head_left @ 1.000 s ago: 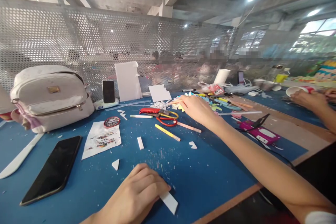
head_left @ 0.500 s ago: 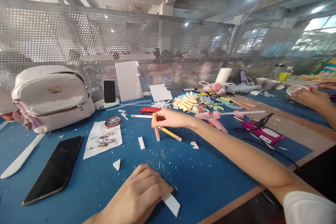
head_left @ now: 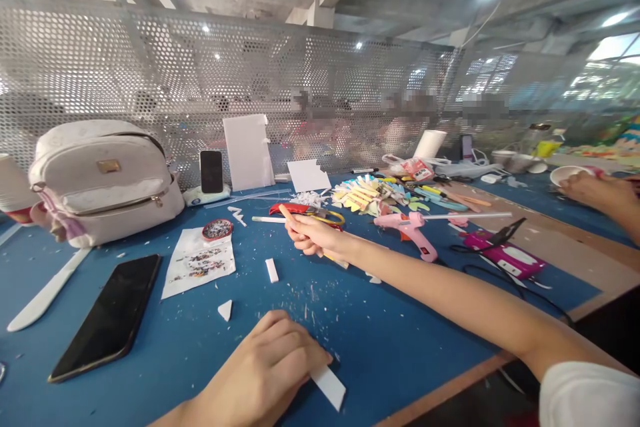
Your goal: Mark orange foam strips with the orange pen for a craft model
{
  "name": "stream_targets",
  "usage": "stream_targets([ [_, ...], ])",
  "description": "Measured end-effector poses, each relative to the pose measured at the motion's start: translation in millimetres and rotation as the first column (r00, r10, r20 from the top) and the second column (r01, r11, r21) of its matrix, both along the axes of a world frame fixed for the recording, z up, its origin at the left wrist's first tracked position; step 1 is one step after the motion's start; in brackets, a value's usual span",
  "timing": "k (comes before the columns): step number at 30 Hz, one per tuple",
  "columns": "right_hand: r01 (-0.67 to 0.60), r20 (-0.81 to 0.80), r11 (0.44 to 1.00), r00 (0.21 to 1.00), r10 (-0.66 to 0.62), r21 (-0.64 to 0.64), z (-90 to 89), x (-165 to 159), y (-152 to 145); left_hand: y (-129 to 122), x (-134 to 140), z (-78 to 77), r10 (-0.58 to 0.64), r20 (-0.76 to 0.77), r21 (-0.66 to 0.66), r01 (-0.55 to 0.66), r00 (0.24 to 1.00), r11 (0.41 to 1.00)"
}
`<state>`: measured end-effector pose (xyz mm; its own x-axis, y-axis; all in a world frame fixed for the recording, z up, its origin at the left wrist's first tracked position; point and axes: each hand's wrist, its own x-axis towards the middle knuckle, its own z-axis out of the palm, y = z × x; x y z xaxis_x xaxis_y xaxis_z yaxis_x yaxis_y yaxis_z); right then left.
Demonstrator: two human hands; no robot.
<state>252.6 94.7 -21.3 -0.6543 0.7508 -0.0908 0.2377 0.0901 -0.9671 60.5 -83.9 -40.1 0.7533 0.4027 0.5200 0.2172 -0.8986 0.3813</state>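
Observation:
Near the front of the table my left hand [head_left: 280,363] is closed on a white strip [head_left: 330,387] that looks like foam board. The strip's far part is hidden under my fingers. My right hand [head_left: 315,235], farther back, is closed around a slim orange stick-like tool [head_left: 286,212]; its tip points up and left, and the rest is hidden in the palm. Under that hand lies a yellow stick [head_left: 341,263], mostly covered. Just behind are a red-handled tool [head_left: 286,207] and a thin white stick [head_left: 266,219]. A small white piece [head_left: 271,270] lies between the hands.
To the left are a black phone [head_left: 107,317], a white plastic knife [head_left: 47,293], a backpack [head_left: 105,180] and a paper sheet [head_left: 193,277] with dark bits. A pink glue gun [head_left: 413,227], cut pieces [head_left: 363,195] and a magenta box [head_left: 505,253] with cables lie right. Another person's hand [head_left: 587,187] holds a cup.
My right hand has turned the orange tool from upright on the table to a raised, slanted hold, closing around it over the yellow stick. My left hand stays on the white strip.

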Motion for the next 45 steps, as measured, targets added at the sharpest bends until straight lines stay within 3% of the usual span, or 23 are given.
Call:
stream_targets([
  [5,-0.02,-0.015,1.0,1.0,0.021,0.019,2.9,-11.5,8.1,1.2,0.9,0.2,0.008,0.005,0.015,-0.008,1.0,1.0],
  [11,-0.007,-0.036,0.973,0.999,0.016,0.23,24.2,-14.7,1.3,1.2,3.2,-1.0,0.015,0.055,0.049,-0.018,0.998,0.999],
  [15,0.039,-0.011,0.919,0.999,-0.038,0.393,42.5,4.0,-17.5,0.4,2.1,1.2,0.029,0.023,0.05,-0.031,0.999,0.998],
  [20,0.123,0.074,0.834,0.979,-0.192,0.538,53.4,55.1,-62.5,-1.7,-0.2,4.0,0.051,-0.031,0.043,-0.05,0.998,0.998],
  [23,0.133,0.195,0.804,0.935,-0.296,0.58,49.8,92.6,-89.6,-1.9,-1.0,3.4,0.053,-0.064,0.05,-0.05,0.997,0.998],
  [26,0.138,0.312,0.798,0.871,-0.38,0.587,34.7,123.0,-107.6,1.3,-1.6,0.1,0.066,-0.074,0.076,-0.06,0.995,0.995],
  [31,0.115,0.401,0.802,0.819,-0.411,0.587,9.7,143.7,-117.1,13.0,-5.4,-9.4,0.155,-0.058,0.116,-0.147,0.986,0.982],
  [37,0.042,0.382,0.809,0.866,-0.322,0.586,16.1,129.7,-112.8,22.6,-17.2,-5.6,0.211,-0.13,0.191,-0.184,0.969,0.964],
  [45,-0.116,0.27,0.783,0.96,-0.069,0.611,16.9,49.5,-62.6,44.2,-26.8,7.1,0.19,-0.268,0.332,-0.094,0.945,0.939],
])
